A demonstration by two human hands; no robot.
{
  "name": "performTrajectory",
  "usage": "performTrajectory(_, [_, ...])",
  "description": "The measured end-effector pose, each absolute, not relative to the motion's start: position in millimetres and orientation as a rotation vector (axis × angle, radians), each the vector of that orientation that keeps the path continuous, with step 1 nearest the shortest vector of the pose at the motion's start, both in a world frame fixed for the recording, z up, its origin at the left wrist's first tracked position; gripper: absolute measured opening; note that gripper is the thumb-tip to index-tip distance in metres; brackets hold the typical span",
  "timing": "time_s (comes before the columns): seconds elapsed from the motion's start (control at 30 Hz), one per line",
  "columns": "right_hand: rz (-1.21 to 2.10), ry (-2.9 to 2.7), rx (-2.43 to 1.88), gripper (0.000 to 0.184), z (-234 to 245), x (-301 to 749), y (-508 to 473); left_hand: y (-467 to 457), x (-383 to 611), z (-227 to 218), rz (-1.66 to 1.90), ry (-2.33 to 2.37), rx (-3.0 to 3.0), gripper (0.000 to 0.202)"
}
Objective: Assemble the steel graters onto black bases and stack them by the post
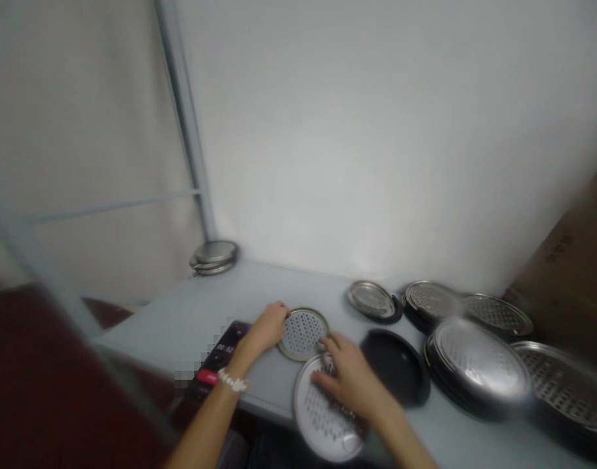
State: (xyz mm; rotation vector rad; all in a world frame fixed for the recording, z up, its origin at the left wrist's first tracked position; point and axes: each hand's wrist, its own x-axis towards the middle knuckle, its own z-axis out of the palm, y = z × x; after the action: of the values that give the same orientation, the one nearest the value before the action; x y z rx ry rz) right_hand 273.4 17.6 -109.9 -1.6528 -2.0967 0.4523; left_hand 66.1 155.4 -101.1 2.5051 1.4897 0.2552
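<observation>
Left hand (271, 327) curled on the small holed disc (303, 335) rim, can't tell if gripping; right hand (347, 381) splayed loose on the big holed plate (325, 417).

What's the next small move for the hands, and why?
Probably the right hand should shift the perforated steel plate onto the black round pan beside it: that pan has no plate on it, and the nearby stacks seem to pair steel plates with black pans.
</observation>
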Motion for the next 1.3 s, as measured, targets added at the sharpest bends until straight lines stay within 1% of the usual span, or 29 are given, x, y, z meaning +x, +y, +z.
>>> performTrajectory(0.07, [0.438, -2.108, -1.658, 0.059, -109.8, 270.0, 23.4, 155.5, 68.9, -102.9, 0.266, 1.538, 2.500, 0.037])
performTrajectory(0.2, [0.417, -2.114, -1.664, 0.043, -111.6, 267.4, 25.6, 156.7, 74.7, -107.5, 0.287, 1.631, 2.473, 0.035])
performTrajectory(0.3, [0.419, -2.109, -1.666, 0.036, -114.6, 266.9, 25.9, 156.5, 78.0, -108.9, 0.284, 1.666, 2.453, 0.034])
performTrajectory(0.63, [0.439, -2.095, -1.653, 0.034, -113.7, 265.1, 25.2, 150.0, 80.9, -101.0, 0.240, 1.761, 2.387, 0.033])
performTrajectory(0.87, [0.447, -2.098, -1.639, 0.033, -115.9, 267.5, 25.5, 151.1, 80.1, -100.9, 0.226, 1.746, 2.388, 0.031])
performTrajectory(1.3, [0.441, -2.106, -1.665, 0.041, -117.7, 268.5, 26.4, 140.6, 85.3, -96.7, 0.162, 1.773, 2.438, 0.034])
